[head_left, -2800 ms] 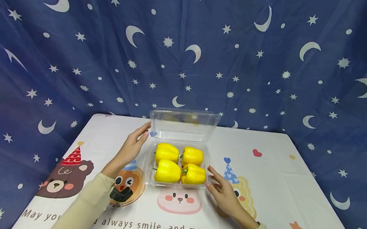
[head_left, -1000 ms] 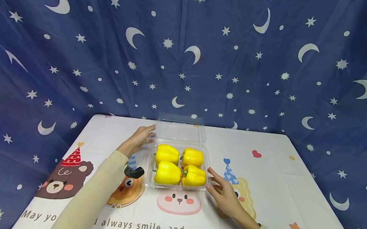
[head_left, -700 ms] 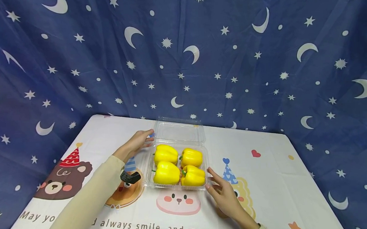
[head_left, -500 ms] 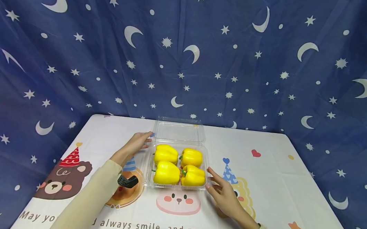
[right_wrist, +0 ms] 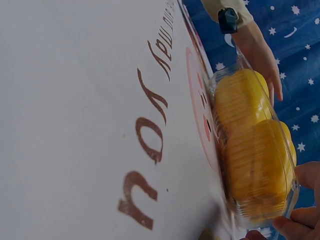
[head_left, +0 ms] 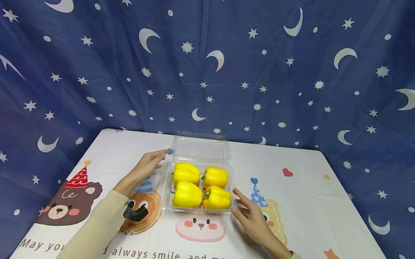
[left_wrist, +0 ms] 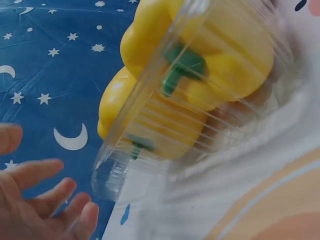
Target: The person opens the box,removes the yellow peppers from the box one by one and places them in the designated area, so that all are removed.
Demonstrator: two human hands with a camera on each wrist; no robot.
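Note:
A clear plastic clamshell box (head_left: 167, 204) sits on the table with several yellow bell peppers (head_left: 187, 194) inside, their green stems toward the left. Its hinged lid (head_left: 203, 148) lies folded back behind it. My left hand (head_left: 144, 168) is just left of the box near the hinge, fingers extended and apart from the plastic; the left wrist view shows those spread fingers (left_wrist: 60, 200) with nothing between them. At the front right corner, my right hand (head_left: 252, 219) holds the box by its rim, thumb at the corner and index finger along the right side.
A white cloth (head_left: 303, 202) printed with cartoon animals and lettering covers the table. Behind it hangs a dark blue curtain (head_left: 278, 71) with moons and stars, close to the lid's far edge. A black device (head_left: 136, 212) is strapped at my left wrist.
The lid has gone from standing tilted up to lying folded back. My left hand has come off the lid and drawn back to the left. The right hand has stayed at its corner.

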